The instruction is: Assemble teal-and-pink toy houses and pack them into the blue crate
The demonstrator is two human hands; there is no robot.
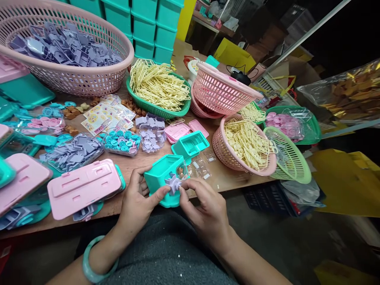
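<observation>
A teal plastic box is tilted at the table's front edge, its open top facing up and away. My left hand grips it from the left side, thumb across the near face. A small lilac star-shaped plastic piece sits against the box's near right side. Thumb and fingers of my right hand pinch the round end of this piece, while my left thumb touches its left point. Whether the piece is fixed to the box I cannot tell. Just behind stands another open teal box.
Pink-lidded boxes lie at left. Trays of lilac parts and teal rings are behind. Baskets surround the work spot: a large pink one, a green one, and a pink one with cream frames. Clear plastic pieces lie right.
</observation>
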